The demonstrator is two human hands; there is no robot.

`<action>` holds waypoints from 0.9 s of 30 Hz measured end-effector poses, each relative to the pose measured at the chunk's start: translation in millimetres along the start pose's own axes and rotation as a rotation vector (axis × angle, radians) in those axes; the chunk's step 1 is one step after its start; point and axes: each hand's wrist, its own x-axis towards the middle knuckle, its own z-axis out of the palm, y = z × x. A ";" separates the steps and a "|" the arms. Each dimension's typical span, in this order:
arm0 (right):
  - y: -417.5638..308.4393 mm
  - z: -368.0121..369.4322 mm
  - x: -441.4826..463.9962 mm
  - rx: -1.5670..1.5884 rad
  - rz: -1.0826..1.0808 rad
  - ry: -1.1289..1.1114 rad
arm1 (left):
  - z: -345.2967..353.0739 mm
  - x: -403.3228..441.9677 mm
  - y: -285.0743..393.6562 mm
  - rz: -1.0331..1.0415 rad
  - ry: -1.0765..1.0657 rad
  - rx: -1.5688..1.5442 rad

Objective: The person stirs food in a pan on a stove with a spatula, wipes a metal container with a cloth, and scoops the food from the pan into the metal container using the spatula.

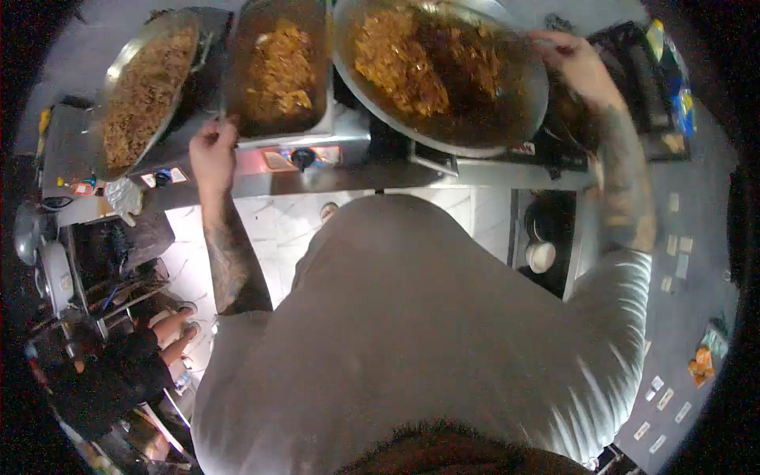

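My left hand (214, 152) is closed at the near left corner of a deep rectangular metal tray (327, 111), its fingertips on the tray's edge. Inside the tray lies a heap of orange-brown cooked food (281, 67). My right hand (568, 59) grips the right rim of a large round metal pan (518, 119). That pan holds similar saucy food (400, 63), with a darker part on the right. The thumb and fingers of my right hand are partly hidden by the rim and blur.
At left stands another wide metal pan (119, 67) full of brown, rice-like food. A stove front with a black knob (302, 158) runs below the tray. A white cloth (124, 198) hangs at the left edge. Another person's legs (174, 336) show at lower left.
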 end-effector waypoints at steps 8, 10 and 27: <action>5.0 -59.1 -108.0 -0.633 0.298 -0.015 | 5.8 -5.8 11.2 -0.044 -0.003 -0.030; -7.1 -51.7 -115.3 -0.652 0.475 -0.121 | 2.5 -1.2 0.6 -0.028 0.009 -0.008; 102.1 86.1 -79.1 -0.831 0.017 0.164 | 10.0 -3.8 11.3 -0.013 0.050 -0.044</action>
